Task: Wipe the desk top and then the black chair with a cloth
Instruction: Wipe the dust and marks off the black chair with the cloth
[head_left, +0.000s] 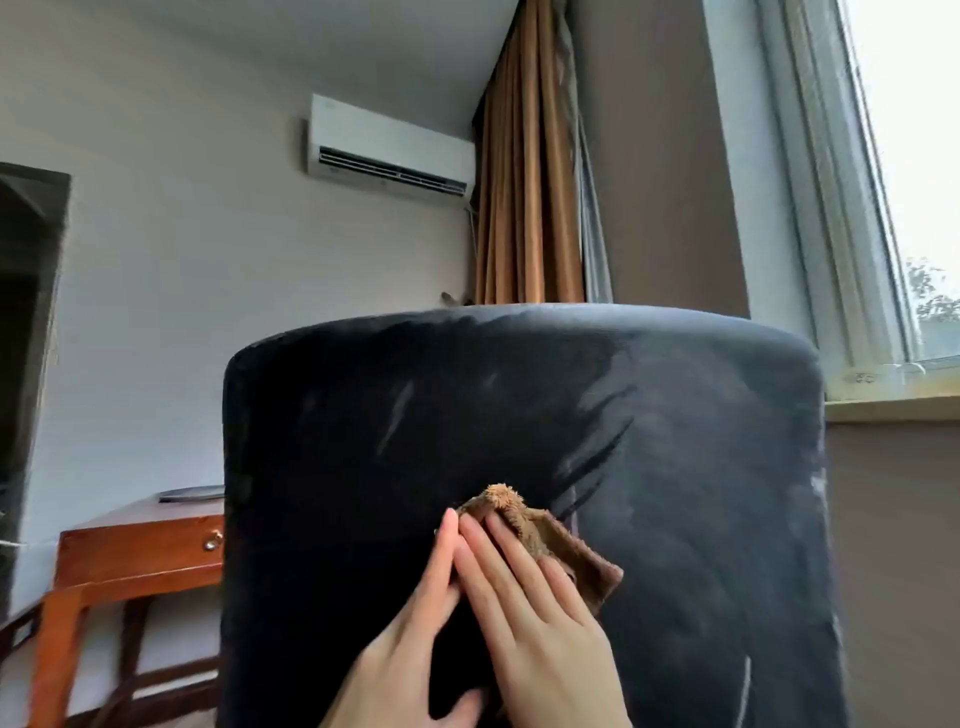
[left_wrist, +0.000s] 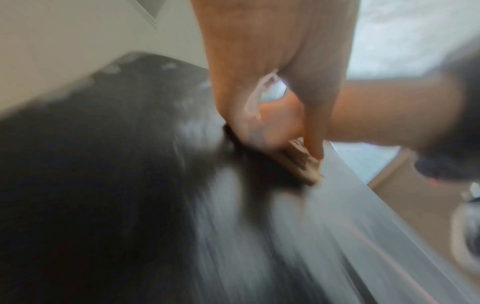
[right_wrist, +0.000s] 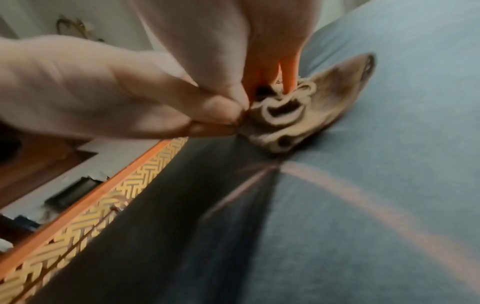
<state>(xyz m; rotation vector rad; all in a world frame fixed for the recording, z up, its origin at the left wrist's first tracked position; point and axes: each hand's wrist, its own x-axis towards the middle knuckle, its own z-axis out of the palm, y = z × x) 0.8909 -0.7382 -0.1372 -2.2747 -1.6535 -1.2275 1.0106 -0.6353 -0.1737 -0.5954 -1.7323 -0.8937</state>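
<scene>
Brown and fluffy, the small bunched microfibre cloth (head_left: 545, 540) lies pressed against the upright back of the black velvet-covered chair (head_left: 519, 415), roughly midway between its left and right edges and well below its rounded top edge. The cloth sits directly under the fingers of the right hand (head_left: 540, 623), with its free folds poking out beyond the fingertips toward the top edge and trailing off toward the right edge. That grip is spread nearly flat, fingers straight and laid on the cloth; in the right wrist view the fingertips dig into the gathered folds, so whether any finger hooks the fabric I cannot tell. The left hand (head_left: 415, 639) lies just beside the right, its fingers straight and touching the cloth's left margin and the chair's fabric, holding nothing. Judging by the pale stroke marks in the nap above and to the right, the chair step is in hand. The red-brown wooden desk (head_left: 135, 545) stands behind the chair's left edge.
</scene>
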